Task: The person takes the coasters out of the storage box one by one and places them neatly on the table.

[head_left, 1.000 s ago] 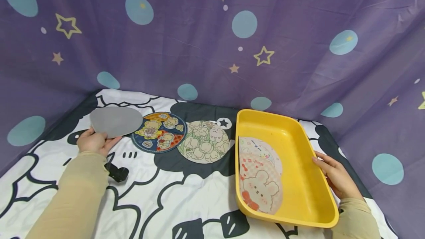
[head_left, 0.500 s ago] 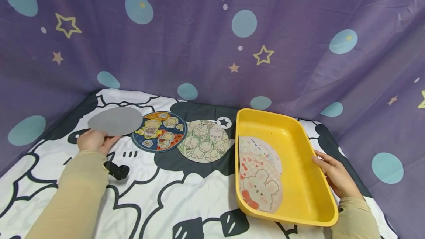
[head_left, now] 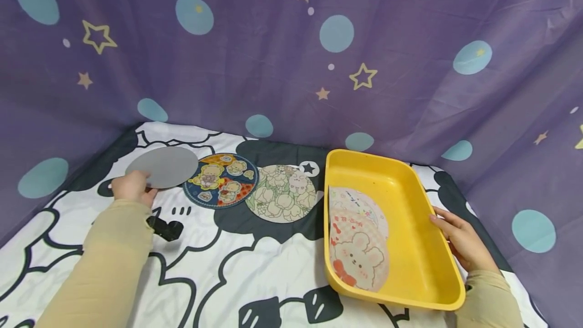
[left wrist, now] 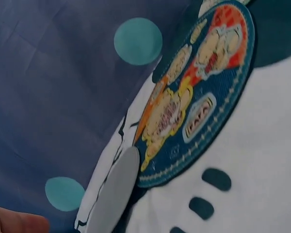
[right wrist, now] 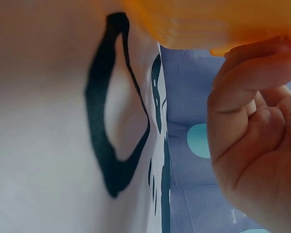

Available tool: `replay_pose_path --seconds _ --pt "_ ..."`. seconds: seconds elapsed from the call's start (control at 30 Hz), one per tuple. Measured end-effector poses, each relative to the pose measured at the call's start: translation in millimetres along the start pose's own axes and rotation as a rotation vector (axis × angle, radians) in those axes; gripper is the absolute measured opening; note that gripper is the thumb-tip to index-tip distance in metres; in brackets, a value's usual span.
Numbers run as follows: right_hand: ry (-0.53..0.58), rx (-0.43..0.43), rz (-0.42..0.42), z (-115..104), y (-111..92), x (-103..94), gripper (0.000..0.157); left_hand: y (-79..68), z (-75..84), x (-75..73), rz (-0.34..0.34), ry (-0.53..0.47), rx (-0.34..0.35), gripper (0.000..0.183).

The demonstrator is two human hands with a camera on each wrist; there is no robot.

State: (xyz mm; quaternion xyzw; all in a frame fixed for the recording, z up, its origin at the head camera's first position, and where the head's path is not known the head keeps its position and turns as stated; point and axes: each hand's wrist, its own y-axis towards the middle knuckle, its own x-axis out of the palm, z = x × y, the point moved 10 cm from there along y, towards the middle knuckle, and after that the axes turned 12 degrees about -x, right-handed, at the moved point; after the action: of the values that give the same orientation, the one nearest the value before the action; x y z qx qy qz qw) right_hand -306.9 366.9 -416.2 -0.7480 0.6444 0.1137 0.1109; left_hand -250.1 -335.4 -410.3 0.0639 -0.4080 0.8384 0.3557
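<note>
A plain grey round mat (head_left: 172, 166) lies at the left of the cloth, against the blue patterned round mat (head_left: 220, 180). My left hand (head_left: 131, 187) is at its near-left edge, fingertips over the mat and thumb just off the edge. In the left wrist view, a finger (left wrist: 18, 221) shows at the lower left beside the grey mat (left wrist: 115, 194). My right hand (head_left: 462, 239) holds the right rim of a yellow tray (head_left: 416, 257); its curled fingers (right wrist: 257, 73) meet the tray's edge in the right wrist view. Inside the tray, a pink bear mat (head_left: 357, 254) overlaps a pale flowered mat (head_left: 373, 211).
A pale green flower-print round mat (head_left: 280, 196) lies between the blue mat and the tray. The black and white cartoon cloth (head_left: 268, 262) covers the surface. A purple curtain (head_left: 264, 65) hangs behind. A black object (head_left: 165, 228) sits by the left wrist.
The grey mat was bent up at its near edge and now lies flatter. My left hand has shifted slightly forward onto its edge. The right hand and tray stay in place.
</note>
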Motion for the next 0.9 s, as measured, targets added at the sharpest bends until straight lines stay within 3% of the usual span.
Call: replay_pose_path --seconds 0.17,0.57,0.9 --pt "-0.004 -0.003 -0.007 -0.5 -0.3 0.6 0.049 -6.2 -1.9 0.6 0.033 0.095 0.013 0.073" --pt "0.017 -0.006 -0.005 -0.6 -0.7 -0.3 0.035 -9.8 1.5 9.0 0.028 0.089 0.058 0.071" --pt "0.012 -0.007 -0.008 -1.3 -0.5 -0.5 0.042 -12.4 1.6 6.1 0.058 0.118 0.063 0.072"
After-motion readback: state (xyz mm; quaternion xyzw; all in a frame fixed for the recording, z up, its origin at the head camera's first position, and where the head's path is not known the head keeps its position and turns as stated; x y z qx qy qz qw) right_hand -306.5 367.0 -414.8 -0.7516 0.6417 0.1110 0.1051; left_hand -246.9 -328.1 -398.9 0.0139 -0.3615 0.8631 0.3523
